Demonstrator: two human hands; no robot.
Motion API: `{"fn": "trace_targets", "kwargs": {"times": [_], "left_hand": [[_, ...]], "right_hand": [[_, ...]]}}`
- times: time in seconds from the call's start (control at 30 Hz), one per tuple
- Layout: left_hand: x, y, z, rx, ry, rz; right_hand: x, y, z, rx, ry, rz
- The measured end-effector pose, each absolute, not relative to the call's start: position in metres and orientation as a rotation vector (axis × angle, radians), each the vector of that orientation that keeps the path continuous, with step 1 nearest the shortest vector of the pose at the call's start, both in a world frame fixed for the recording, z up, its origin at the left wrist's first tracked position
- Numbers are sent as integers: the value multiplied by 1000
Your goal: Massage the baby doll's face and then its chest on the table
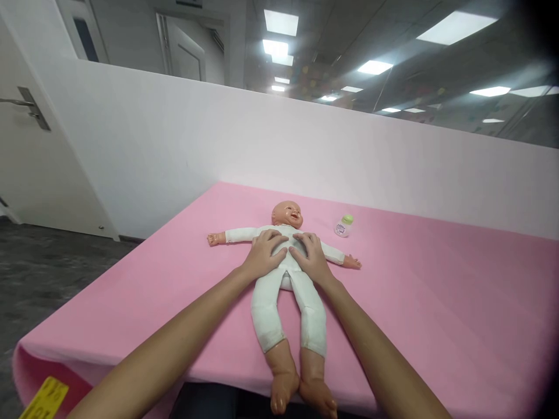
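This looks like an office interior set up as a practice space. Rows of recessed ceiling light panels (pixel 456 26) run overhead, seen above a low white partition wall (pixel 305 151) along the far edge of the surface. A white door with a lever handle (pixel 30 107) stands at the left, beside dark grey carpet flooring (pixel 43 273).

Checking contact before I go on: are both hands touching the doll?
Touching. The head view shows the left hand and right hand resting flat on the doll at its torso.
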State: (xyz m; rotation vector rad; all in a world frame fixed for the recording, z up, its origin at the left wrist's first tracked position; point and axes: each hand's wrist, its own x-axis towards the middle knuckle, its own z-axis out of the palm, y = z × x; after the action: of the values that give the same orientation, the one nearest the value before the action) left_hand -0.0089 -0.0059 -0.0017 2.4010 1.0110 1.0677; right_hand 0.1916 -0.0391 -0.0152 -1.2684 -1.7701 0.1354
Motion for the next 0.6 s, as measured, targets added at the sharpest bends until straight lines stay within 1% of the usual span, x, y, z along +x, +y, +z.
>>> {"fn": "trace_targets", "kwargs": {"times": [0.6], "left_hand": [[-9,-2,-6,2410,1021,1046]], "right_hand": [[193,-35,-17,-1261,-1723,146]]}}
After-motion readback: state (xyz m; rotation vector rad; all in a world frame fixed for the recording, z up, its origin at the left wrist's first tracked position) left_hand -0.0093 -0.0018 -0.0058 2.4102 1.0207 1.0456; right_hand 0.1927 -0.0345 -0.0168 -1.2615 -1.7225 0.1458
